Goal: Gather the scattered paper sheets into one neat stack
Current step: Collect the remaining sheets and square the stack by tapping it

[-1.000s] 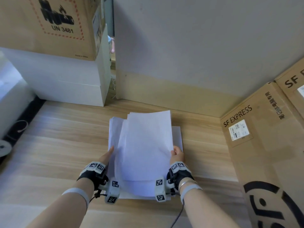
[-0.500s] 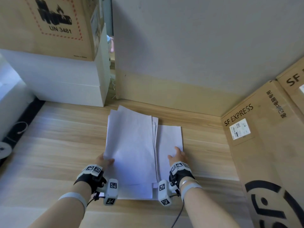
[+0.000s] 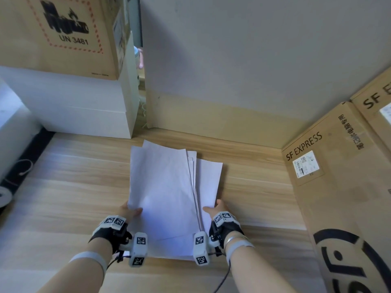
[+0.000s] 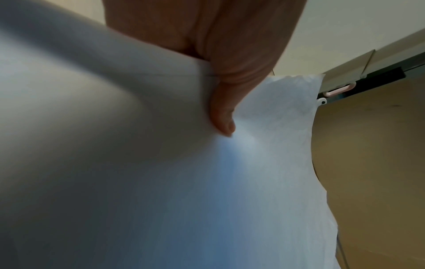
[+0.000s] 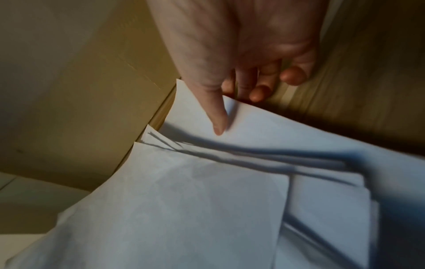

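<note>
**2 hands holding a loose bundle of paper over a wooden desk**

A person's 2 hands grip a bundle of white paper sheets (image 3: 165,191) from either side, near its lower half. The left hand (image 3: 129,212) pinches the bundle's left edge, thumb lying on top of the front sheet and fingers hidden behind it. The right hand (image 3: 216,210) pinches the right edge of a rear sheet, thumb on top and fingers curled beneath. The sheets lie between the hands, fanned unevenly, with the front sheets offset left and several edges showing on the right. The bundle sits over the light wooden desk (image 3: 63,197); whether its lower edge touches the desk is unclear. A cardboard box (image 3: 338,187) marked SF EXPRESS stands to the right, well apart from the paper.
</note>
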A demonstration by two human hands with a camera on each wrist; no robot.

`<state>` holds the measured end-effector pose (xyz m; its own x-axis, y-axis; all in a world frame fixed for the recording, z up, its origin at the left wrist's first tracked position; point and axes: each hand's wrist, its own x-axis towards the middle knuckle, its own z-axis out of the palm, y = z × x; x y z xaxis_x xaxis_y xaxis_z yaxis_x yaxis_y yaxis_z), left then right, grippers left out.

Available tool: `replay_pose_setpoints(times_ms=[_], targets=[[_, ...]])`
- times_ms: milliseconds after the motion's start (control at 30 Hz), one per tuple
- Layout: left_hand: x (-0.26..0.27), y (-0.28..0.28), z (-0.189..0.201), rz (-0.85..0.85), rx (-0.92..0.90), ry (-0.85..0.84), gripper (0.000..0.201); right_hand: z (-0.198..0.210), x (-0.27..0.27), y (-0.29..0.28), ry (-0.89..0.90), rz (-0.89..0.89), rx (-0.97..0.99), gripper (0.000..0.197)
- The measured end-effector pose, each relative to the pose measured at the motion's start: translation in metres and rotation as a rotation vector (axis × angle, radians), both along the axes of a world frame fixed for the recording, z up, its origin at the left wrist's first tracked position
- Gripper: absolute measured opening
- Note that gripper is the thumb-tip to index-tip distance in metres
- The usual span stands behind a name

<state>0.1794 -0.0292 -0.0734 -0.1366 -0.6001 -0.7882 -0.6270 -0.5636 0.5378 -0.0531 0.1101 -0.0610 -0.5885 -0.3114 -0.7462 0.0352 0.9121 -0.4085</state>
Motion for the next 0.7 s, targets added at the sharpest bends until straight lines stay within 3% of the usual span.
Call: replay_pose_setpoints(times_ms=[133, 433, 700], targets=[[0.002, 0.0, -0.001, -0.014, 0.008, -0.003, 0.055, -0.001, 0.007, 0.0, -0.04, 0.043, 0.003, 0.044], [0.001, -0.002, 0.003, -0.064, 0.019, -0.045, 0.054, 0.02, -0.046, 0.027, 0.278, -0.426, -0.215, 0.037], [0.0, -0.007, 0.0, -0.099, 0.015, -0.067, 0.054, 0.041, -0.101, 0.045, 0.523, -0.673, -0.278, 0.035]])
